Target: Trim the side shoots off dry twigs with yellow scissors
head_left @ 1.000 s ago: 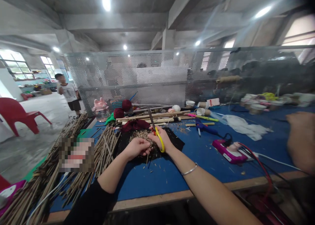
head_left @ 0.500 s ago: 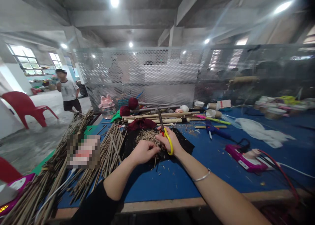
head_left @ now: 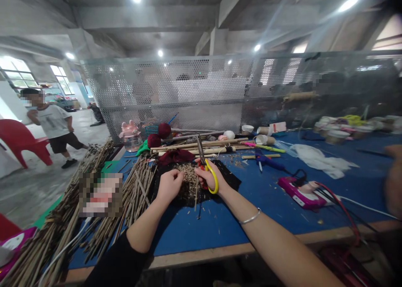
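My right hand holds yellow-handled scissors, their dark blades pointing up and away. A thin stick hangs down below its fingertips. To the left, my left hand is closed over the edge of a pile of short cut stem pieces; whatever lies between its fingers is too small to make out. The pile rests on a black cloth on the blue table. Long brown sticks lie in a bundle left of the cloth.
Dark red balls, rods and a blue glue gun lie behind the cloth. A purple power strip with cords is at right. A blurred hand shows at the right edge. A person walks past a red chair.
My left hand has drawn back left, away from my right hand. The person at left has moved further left, and a blurred hand has appeared at the right edge. The view has shifted slightly.
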`<state>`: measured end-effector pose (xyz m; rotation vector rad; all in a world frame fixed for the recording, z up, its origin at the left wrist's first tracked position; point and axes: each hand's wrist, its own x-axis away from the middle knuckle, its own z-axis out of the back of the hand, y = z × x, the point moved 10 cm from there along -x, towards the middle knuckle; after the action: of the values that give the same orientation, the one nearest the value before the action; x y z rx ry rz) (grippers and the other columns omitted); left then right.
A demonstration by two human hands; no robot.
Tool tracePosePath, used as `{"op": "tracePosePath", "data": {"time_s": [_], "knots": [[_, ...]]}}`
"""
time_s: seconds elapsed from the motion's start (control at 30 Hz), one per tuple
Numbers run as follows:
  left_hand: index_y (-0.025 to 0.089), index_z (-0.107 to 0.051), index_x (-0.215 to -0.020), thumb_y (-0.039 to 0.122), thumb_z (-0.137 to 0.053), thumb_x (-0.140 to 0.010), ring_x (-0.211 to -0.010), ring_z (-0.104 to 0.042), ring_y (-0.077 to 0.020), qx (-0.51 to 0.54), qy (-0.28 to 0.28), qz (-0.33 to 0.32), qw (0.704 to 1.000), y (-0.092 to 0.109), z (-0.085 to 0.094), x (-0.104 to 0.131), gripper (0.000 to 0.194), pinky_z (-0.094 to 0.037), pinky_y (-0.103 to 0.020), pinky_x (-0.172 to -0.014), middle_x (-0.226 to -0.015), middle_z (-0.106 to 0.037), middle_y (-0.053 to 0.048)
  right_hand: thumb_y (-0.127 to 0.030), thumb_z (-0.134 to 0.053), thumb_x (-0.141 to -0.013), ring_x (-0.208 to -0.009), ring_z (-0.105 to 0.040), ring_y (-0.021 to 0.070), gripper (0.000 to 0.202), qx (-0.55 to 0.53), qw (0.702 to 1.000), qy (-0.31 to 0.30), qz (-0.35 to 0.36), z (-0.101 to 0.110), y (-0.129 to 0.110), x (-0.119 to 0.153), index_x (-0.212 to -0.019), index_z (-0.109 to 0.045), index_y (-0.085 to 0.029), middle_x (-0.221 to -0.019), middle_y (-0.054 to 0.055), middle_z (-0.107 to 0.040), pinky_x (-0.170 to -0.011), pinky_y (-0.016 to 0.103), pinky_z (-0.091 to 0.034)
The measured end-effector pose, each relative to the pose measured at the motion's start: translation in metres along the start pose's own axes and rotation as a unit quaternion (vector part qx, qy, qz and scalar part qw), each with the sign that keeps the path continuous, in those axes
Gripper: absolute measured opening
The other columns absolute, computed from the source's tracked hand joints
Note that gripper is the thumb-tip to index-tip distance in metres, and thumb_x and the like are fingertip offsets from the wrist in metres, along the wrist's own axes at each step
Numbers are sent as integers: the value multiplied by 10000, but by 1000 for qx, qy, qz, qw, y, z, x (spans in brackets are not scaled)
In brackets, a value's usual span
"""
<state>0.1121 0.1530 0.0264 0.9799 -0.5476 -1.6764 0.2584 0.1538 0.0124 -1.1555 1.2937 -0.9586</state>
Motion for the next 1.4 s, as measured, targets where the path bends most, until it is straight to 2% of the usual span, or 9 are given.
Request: {"op": "tracePosePath", "data": {"time_s": [0.1, 0.2, 0.3, 0.37, 0.6, 0.9, 1.0, 1.2, 1.4], "knots": [[155, -451, -445, 494, -487, -744, -442, -382, -82, -7, -11, 17, 1000, -4, -1, -1, 453, -272, -214, -468, -408, -420, 33, -353, -593, -670, -351, -332, 58, 426, 7, 1000, -8, -10, 0, 3, 0, -1039, -418, -231, -547, -94, -447, -327, 187, -273], [148, -531, -575, 518, -519, -721, -450, -461, -92, 95, -145, 62, 983, -6, -32, 8, 398, -321, -208, -454, -481, -517, 17, -331, -605, -654, -357, -329, 58, 465, 32, 999, -1, 8, 1, -1, -1, -1066, -420, -220, -542, -100, -423, -345, 193, -272], [150, -557, -905, 444, -609, -691, -539, -573, -115, 276, -280, 130, 910, -1, -68, 28, 367, -413, -208, -495, -620, -604, -4, -289, -629, -628, -455, -406, 69, 494, 57, 997, 8, 46, 1, -9, 0, -1074, -435, -204, -596, -78, -451, -415, 193, -333], [149, -518, -1041, 370, -671, -662, -578, -601, -115, 352, -305, 153, 872, 2, -78, 34, 464, -442, -204, -525, -655, -621, -15, -282, -633, -630, -490, -422, 70, 496, 62, 997, 8, 55, 0, -13, 1, -1079, -438, -200, -625, -67, -461, -434, 188, -346], [110, -536, -977, 278, -742, -599, -535, -604, -105, 386, -266, 193, 862, -3, -74, 32, 461, -435, -180, -481, -640, -635, -34, -377, -527, -746, -348, -344, 51, 371, 10, 999, 29, 21, 6, -6, 1, -1058, -409, -215, -578, -74, -471, -302, 170, -269], [110, -552, -883, 306, -659, -682, -548, -605, -100, 362, -278, 193, 869, 2, -75, 37, 301, -421, -179, -483, -673, -634, -50, -304, -591, -650, -381, -424, 63, 404, 23, 997, 65, 26, 17, -7, -2, -1005, -420, -217, -571, -89, -462, -314, 154, -312], [131, -549, -958, 305, -576, -744, -530, -592, -102, 324, -256, 154, 898, 4, -69, 33, 278, -431, -203, -497, -665, -621, -32, -308, -597, -648, -371, -421, 61, 408, 38, 995, 83, 31, 21, -6, -3, -1009, -429, -215, -565, -88, -466, -314, 155, -320], [181, -600, -1043, 219, -465, -777, -488, -505, -92, 115, -121, -59, 984, 24, -32, 17, 300, -392, -204, -520, -593, -590, 7, -320, -623, -640, -394, -452, 72, 411, 1, 994, 106, 33, 25, 1, -6, -990, -433, -220, -576, -86, -460, -309, 154, -310], [168, -641, -970, 224, -474, -760, -434, -437, -79, 34, -52, -51, 997, 12, -13, 6, 274, -336, -193, -478, -517, -542, 30, -288, -613, -633, -365, -423, 66, 387, -12, 988, 149, 33, 35, -2, -5, -965, -427, -221, -556, -92, -476, -311, 160, -299]]}}
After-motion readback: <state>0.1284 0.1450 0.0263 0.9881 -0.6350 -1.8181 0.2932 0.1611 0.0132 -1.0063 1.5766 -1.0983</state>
